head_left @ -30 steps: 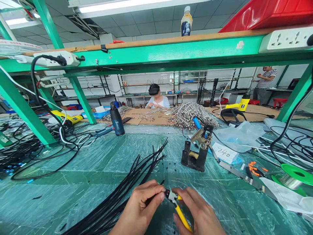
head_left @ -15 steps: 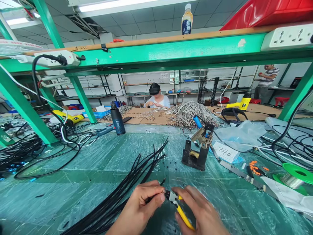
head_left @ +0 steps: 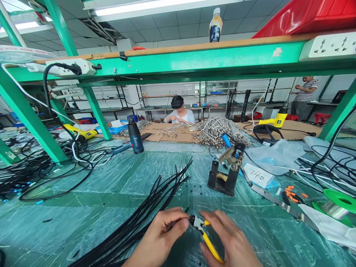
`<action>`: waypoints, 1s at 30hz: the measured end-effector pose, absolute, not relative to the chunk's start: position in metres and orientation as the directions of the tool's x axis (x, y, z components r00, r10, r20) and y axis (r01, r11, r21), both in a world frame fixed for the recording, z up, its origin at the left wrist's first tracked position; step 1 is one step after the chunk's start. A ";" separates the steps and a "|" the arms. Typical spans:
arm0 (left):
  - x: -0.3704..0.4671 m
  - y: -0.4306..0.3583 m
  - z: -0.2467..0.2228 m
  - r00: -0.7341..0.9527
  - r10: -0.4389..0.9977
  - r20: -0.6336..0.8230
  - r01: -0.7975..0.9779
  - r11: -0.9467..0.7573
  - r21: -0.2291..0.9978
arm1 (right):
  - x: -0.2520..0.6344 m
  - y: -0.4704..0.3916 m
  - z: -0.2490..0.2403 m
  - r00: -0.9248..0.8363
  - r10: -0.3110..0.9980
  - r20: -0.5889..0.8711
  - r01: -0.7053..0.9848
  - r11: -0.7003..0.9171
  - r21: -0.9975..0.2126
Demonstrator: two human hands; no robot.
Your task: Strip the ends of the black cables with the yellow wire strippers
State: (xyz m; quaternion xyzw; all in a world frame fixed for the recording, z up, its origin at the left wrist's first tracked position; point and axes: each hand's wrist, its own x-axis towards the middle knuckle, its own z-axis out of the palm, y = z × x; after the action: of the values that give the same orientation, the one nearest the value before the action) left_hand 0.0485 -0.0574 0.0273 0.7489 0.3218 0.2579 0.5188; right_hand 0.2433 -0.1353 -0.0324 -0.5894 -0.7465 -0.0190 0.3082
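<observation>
My left hand (head_left: 166,233) is closed, thumb and forefinger pinching the end of a black cable whose tip is mostly hidden by the fingers. Right beside those fingertips is the metal head of yellow-handled cutting pliers (head_left: 210,246). My right hand (head_left: 229,237) holds the pliers, with their two handles spread apart and the jaws at the cable end. Whether the jaws touch the cable I cannot tell. A bundle of black cables (head_left: 133,220) lies on the green bench to the left, running under my left hand.
A soldering iron stand (head_left: 224,178) stands beyond my hands, with a solder spool (head_left: 335,205) to the right. A dark heat gun (head_left: 135,137) stands at the left back. Grey wires (head_left: 222,129) are heaped farther off. Two people are in the background.
The view has shifted slightly, so the scene sits a little lower and further right. My hands keep nearly the same hold on the cable and pliers.
</observation>
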 end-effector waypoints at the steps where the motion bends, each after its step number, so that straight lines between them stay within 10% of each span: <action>1: 0.049 -0.057 0.027 0.655 0.753 0.062 0.220 -0.268 0.938 | 0.243 -0.136 -0.033 -0.096 0.880 0.465 0.893 0.283 -0.350; 7: 0.049 -0.054 0.032 0.514 0.844 0.155 0.180 -0.283 0.942 | 0.242 -0.139 -0.033 -0.049 0.939 0.341 0.818 0.233 -0.526; 15: 0.049 -0.056 0.025 0.478 0.849 0.226 0.194 -0.353 0.916 | 0.238 -0.136 -0.030 -0.130 0.804 0.580 0.894 0.348 -0.282; 30: 0.052 -0.061 0.025 0.504 0.846 0.175 0.247 -0.336 0.909 | 0.238 -0.136 -0.031 -0.154 0.781 0.605 0.968 0.243 -0.068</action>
State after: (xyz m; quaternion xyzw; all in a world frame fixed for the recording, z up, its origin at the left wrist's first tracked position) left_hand 0.0523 -0.0607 0.0255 0.7447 0.3669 0.3365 0.4445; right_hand 0.2376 -0.1357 -0.0306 -0.5908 -0.7400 -0.1711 0.2721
